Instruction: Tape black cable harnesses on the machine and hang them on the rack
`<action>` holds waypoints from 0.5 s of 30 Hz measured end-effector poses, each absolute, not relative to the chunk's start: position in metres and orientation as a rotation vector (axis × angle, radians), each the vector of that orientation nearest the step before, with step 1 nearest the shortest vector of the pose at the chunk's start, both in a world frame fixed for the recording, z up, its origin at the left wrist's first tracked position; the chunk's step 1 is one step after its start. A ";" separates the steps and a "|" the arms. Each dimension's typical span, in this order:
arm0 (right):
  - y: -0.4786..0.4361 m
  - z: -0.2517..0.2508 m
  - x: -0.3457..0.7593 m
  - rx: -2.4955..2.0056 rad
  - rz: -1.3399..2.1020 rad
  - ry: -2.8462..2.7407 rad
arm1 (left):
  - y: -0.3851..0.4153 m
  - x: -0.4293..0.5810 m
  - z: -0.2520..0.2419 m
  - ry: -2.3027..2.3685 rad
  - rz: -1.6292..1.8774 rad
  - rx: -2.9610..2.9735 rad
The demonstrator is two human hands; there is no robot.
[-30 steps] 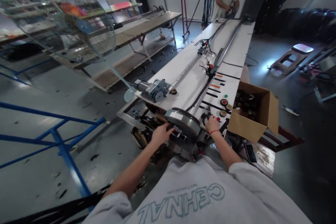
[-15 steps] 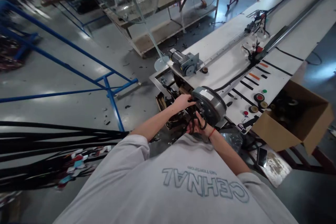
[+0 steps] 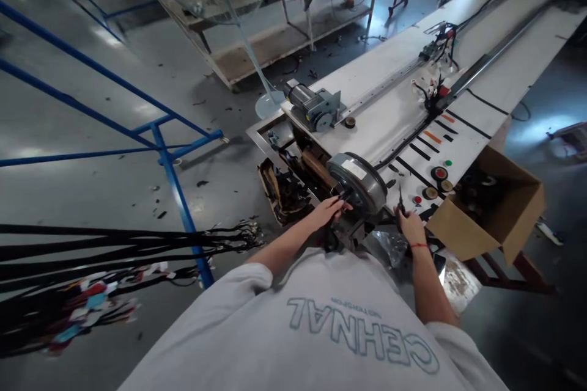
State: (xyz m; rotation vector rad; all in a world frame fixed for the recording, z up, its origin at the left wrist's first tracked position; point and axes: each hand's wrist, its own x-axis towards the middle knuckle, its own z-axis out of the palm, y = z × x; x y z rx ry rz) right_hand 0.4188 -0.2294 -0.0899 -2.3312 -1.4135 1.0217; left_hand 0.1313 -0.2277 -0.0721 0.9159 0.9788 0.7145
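Note:
My right hand (image 3: 413,229) is closed on a dark, slender tool with a pointed tip, apparently scissors (image 3: 401,200), held upright over the near edge of the white table. A red string circles that wrist. To its left stands a round, dark grey machine drum (image 3: 373,186) with a white label on top. My left hand (image 3: 331,209) is at the drum's left side, fingers pinched together. A thin dark piece shows by its fingertips, too small to name. Below the drum, a dark metal block (image 3: 353,232) is partly covered by my shirt.
Black and orange tape strips (image 3: 431,137) and several tape rolls (image 3: 430,193) lie on the white table (image 3: 367,128). An open cardboard box (image 3: 523,220) stands at right. A motor (image 3: 312,104) sits at the table's far corner. Blue frame (image 3: 172,195) and hanging black cables (image 3: 114,238) are left.
My right hand has moved right, away from the drum's underside, with the dark tool now in plain sight. My left hand has shifted slightly down and stays beside the drum. The view has shifted.

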 end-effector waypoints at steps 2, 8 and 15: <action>-0.213 -0.098 0.414 -2.480 0.816 -1.559 | -0.240 0.141 -0.076 0.979 0.953 0.770; -0.146 -0.091 0.463 -2.460 0.433 -1.557 | -0.221 0.145 -0.083 0.758 0.591 0.248; -0.068 -0.097 0.561 -2.555 0.433 -1.476 | -0.216 0.157 -0.076 1.148 0.416 1.084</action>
